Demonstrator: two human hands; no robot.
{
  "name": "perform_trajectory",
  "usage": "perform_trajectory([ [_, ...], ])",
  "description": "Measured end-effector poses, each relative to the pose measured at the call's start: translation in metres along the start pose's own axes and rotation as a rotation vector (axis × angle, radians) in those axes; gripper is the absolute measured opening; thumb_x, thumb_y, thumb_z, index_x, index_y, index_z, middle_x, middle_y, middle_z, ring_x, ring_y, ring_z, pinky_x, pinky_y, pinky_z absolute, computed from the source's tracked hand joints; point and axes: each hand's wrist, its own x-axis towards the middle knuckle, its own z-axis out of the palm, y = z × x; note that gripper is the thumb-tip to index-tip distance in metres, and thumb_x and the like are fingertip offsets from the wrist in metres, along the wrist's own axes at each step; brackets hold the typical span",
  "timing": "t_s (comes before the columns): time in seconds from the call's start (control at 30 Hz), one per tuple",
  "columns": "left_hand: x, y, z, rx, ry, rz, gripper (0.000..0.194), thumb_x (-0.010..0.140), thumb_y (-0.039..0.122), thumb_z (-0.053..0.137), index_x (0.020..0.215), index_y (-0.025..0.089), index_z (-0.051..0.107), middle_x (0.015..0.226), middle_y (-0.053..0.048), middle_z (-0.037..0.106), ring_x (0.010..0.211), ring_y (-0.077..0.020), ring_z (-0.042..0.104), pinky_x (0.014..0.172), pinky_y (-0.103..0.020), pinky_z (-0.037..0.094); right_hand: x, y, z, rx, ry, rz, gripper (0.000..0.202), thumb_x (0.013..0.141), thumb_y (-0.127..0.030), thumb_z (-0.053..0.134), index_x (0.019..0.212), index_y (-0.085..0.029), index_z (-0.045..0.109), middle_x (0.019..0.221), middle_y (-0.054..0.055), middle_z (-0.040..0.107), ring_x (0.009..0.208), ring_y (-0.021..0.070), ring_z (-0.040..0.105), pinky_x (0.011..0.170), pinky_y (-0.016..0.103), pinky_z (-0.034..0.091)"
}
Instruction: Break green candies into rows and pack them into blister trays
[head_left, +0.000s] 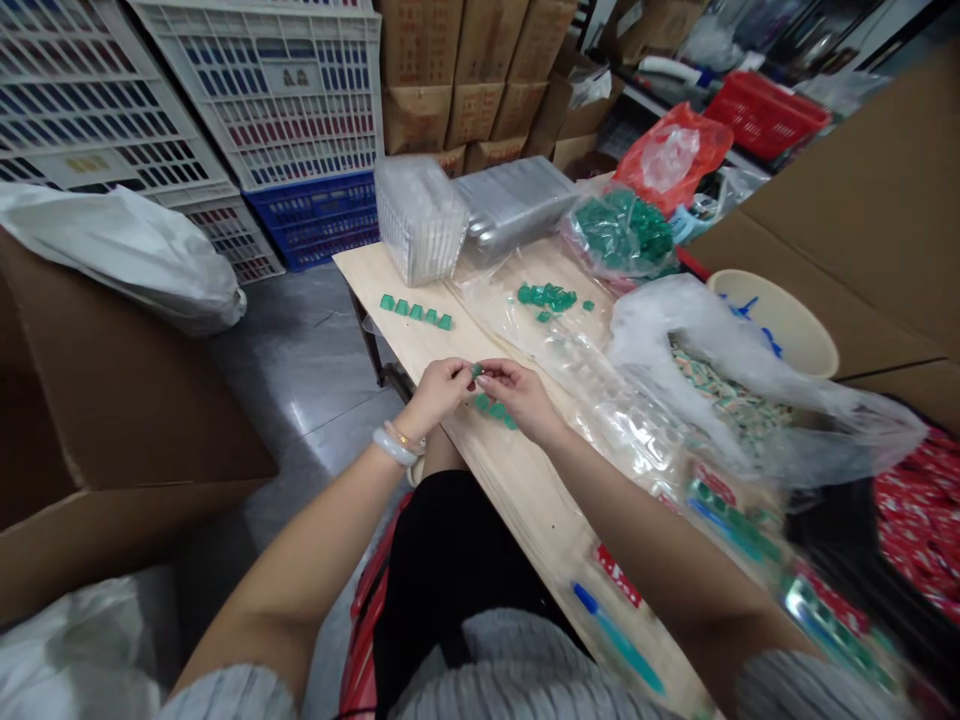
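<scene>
My left hand [441,390] and my right hand [526,398] meet over the near edge of a wooden table [525,490]. Between their pinched fingertips is a small green piece [476,370]; its exact shape is mostly hidden. Just beneath my right hand lie some green pieces [493,408], partly covered by it. A neat row of green block-like pieces [415,312] stretches along the table beyond my left hand. Farther off, a loose pile of green pieces [551,297] rests on clear plastic.
Clear plastic trays [420,215] stand at the table's far end, beside a bag of green pieces [622,230]. Rightward are a cream bowl [795,320] and an open plastic bag [660,330]. A blue pen-like item [619,640] lies near my right forearm. Cardboard boxes [135,400] flank the left.
</scene>
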Motion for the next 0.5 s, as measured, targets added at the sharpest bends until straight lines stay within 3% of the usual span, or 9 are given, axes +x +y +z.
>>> perform_trajectory([
  [0.1, -0.001, -0.004, 0.002, 0.235, 0.008, 0.132, 0.023, 0.075, 0.02, 0.04, 0.059, 0.015, 0.056, 0.055, 0.0, 0.053, 0.055, -0.011, 0.048, 0.055, -0.022, 0.035, -0.001, 0.005, 0.003, -0.124, 0.093, 0.019, 0.024, 0.066, -0.034, 0.057, 0.081, -0.015, 0.057, 0.062, -0.001, 0.055, 0.05, 0.0088, 0.046, 0.048, 0.022, 0.038],
  [0.2, -0.001, -0.005, -0.001, 0.374, 0.163, 0.201, 0.023, 0.077, 0.021, 0.039, 0.067, 0.015, 0.059, 0.063, -0.002, 0.058, 0.063, -0.0135, 0.052, 0.061, -0.024, 0.037, -0.001, 0.007, 0.001, -0.378, 0.151, -0.003, 0.022, 0.07, -0.032, 0.053, 0.08, -0.014, 0.059, 0.061, 0.0, 0.054, 0.051, 0.01, 0.047, 0.049, 0.023, 0.038],
  [0.33, 0.005, -0.009, -0.011, 0.29, 0.316, 0.121, 0.024, 0.079, 0.027, 0.04, 0.076, 0.016, 0.061, 0.063, -0.002, 0.059, 0.061, -0.013, 0.052, 0.06, -0.023, 0.037, -0.003, 0.002, 0.0, -0.932, 0.002, -0.099, 0.017, 0.074, -0.022, 0.049, 0.082, -0.015, 0.062, 0.076, 0.005, 0.058, 0.067, 0.0141, 0.053, 0.063, 0.026, 0.04],
  [0.5, 0.016, -0.022, -0.01, 0.183, 0.187, 0.001, 0.02, 0.075, 0.026, 0.045, 0.068, 0.016, 0.061, 0.058, 0.0, 0.057, 0.059, -0.013, 0.052, 0.059, -0.023, 0.037, 0.005, -0.003, 0.015, -1.39, -0.153, -0.126, 0.019, 0.08, -0.023, 0.045, 0.085, -0.015, 0.062, 0.089, 0.012, 0.058, 0.085, 0.023, 0.053, 0.07, 0.034, 0.037],
])
